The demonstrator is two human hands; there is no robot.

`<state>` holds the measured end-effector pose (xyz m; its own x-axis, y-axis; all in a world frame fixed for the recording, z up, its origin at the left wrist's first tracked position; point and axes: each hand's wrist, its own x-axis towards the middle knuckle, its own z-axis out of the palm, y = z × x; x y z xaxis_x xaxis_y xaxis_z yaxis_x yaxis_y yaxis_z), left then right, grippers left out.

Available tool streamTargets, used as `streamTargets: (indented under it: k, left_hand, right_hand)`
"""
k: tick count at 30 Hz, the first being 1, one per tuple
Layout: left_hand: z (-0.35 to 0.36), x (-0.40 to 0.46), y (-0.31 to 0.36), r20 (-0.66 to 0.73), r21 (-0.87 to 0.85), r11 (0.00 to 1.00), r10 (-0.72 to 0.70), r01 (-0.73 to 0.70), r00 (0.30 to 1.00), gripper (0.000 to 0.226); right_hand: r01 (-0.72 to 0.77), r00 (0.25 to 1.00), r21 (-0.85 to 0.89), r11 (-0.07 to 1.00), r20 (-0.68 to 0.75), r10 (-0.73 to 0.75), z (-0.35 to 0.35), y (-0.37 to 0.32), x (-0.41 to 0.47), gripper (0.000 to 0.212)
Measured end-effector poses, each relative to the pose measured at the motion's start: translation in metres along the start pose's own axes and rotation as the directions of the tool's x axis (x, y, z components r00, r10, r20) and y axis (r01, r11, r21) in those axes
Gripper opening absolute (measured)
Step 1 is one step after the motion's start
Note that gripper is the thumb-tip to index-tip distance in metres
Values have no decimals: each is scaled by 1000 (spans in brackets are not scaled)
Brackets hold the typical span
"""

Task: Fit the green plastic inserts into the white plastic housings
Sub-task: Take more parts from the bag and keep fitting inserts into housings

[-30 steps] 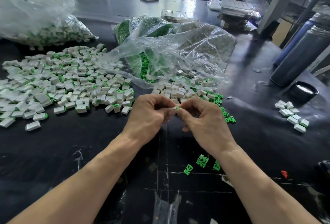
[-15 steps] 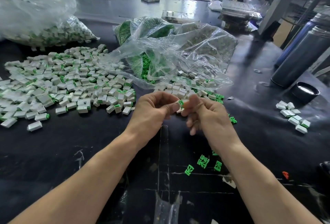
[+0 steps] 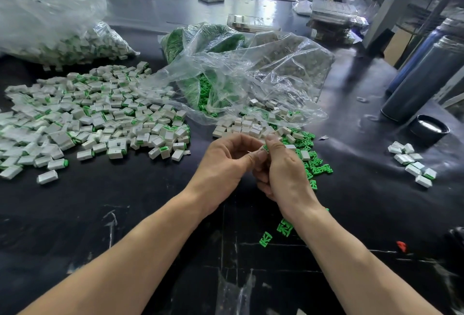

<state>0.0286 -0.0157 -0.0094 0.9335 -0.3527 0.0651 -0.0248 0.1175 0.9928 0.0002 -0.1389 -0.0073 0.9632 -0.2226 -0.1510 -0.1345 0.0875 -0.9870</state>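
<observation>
My left hand point(image 3: 227, 161) and my right hand point(image 3: 283, 171) meet at the middle of the black table, fingertips pressed together around one small white housing with a green insert point(image 3: 264, 148); most of the piece is hidden by my fingers. A wide heap of white housings with green inserts point(image 3: 95, 121) lies to the left. Empty white housings point(image 3: 247, 126) spill from a clear bag just beyond my hands. Loose green inserts point(image 3: 313, 161) lie to the right of my right hand, and a few more green inserts point(image 3: 276, 233) sit under my right forearm.
The crumpled clear bag point(image 3: 251, 81) holds green inserts. A second bag of housings point(image 3: 62, 38) sits at the back left. A small group of white housings point(image 3: 411, 164) lies at the right. Dark cylinders point(image 3: 424, 81) and a black cap point(image 3: 429, 129) stand at the far right.
My hands have shifted slightly forward and drawn closer, the right hand closing in against the left around the small piece.
</observation>
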Motion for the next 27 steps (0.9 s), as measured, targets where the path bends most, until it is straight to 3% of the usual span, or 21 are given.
streamTargets:
  k: [4, 9, 13, 27]
  left_hand:
    - [1, -1, -2, -5, 5, 1000, 9, -9, 1000, 3]
    - [4, -2, -2, -24, -12, 1000, 20, -20, 1000, 2]
    - [3, -3, -1, -34, 2, 1000, 22, -22, 999, 4]
    - [2, -4, 0, -56, 26, 1000, 2, -1, 998, 4]
  right_hand:
    - [30, 997, -129, 991, -72, -40, 3, 11, 8, 60]
    - [99, 987, -248, 964, -101, -127, 5, 16, 12, 82]
    - [122, 979, -239, 963, -133, -157, 6, 18, 12, 60]
    - [172, 973, -219, 960, -113, -200, 7, 13, 6, 56]
